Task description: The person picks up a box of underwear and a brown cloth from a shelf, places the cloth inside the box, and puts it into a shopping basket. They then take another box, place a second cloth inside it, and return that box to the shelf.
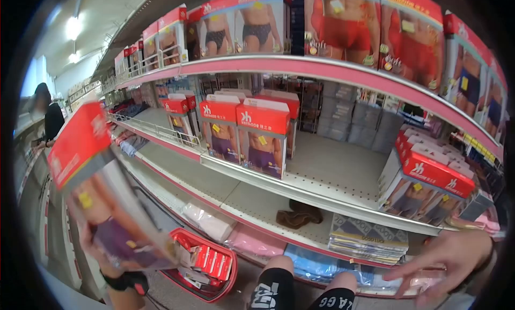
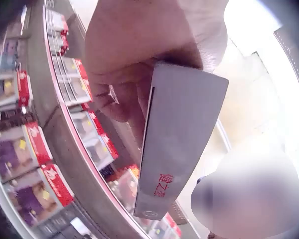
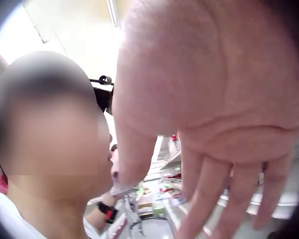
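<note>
My left hand (image 2: 149, 40) grips a box of men's underwear (image 1: 110, 202) with a red top and purple briefs pictured on its front. It is raised and tilted at the left of the head view, over a red shopping basket (image 1: 232, 267) that has several red-and-white boxes inside. The left wrist view shows the box's narrow white side with red lettering. At the lower right, my right hand (image 1: 453, 261) has its fingers loosely spread and holds nothing. Beyond it, a row of similar red-topped boxes (image 1: 437, 173) stands on the middle shelf.
Red-topped underwear boxes (image 1: 263, 138) stand mid-shelf. Larger boxes (image 1: 343, 28) fill the upper shelf, whose pink edge (image 1: 268, 66) juts out. Lower down lie a brown cloth (image 1: 299, 216), a stack of packs (image 1: 367, 240) and blue bagged goods (image 1: 311, 263). A person (image 1: 52, 117) stands far left.
</note>
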`<state>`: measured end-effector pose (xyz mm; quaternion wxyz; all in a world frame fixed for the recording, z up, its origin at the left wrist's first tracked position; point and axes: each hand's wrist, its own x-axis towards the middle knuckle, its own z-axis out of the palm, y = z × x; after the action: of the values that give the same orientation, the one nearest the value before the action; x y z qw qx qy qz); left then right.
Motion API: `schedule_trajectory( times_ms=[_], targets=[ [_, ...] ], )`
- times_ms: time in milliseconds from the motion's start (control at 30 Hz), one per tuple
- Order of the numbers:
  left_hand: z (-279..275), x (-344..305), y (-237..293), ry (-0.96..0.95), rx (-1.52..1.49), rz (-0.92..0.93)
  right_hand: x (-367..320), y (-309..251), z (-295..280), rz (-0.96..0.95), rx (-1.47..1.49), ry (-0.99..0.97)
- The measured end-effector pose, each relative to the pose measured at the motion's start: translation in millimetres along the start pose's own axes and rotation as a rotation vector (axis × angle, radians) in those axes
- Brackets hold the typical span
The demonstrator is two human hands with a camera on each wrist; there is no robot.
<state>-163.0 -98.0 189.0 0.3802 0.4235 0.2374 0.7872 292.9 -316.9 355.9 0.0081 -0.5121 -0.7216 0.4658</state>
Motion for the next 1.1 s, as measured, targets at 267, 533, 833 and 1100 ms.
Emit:
schedule_trajectory(
  times_ms=[267, 533, 833, 1100],
  targets=[
    [102.2, -19.0, -59.7, -0.588, -0.675, -0.314, 178.4, 48.9, -26.9, -0.584, 0.599, 0.944],
    [139.8, -42.4, -106.8, -0.498, -0.531, -0.574, 253.5, 56.0, -53.7, -0.633, 1.003, 0.969],
    [148.5, -42.5, -144.5, -0.503, -0.377, -0.648, 254.8, 48.7, -42.3, -0.576, 0.969, 0.792],
    [132.2, -73.4, -191.3, -0.603, -0.490, -0.753, 263.0, 66.2, -12.3, -0.738, 0.659, 0.863]
  ],
)
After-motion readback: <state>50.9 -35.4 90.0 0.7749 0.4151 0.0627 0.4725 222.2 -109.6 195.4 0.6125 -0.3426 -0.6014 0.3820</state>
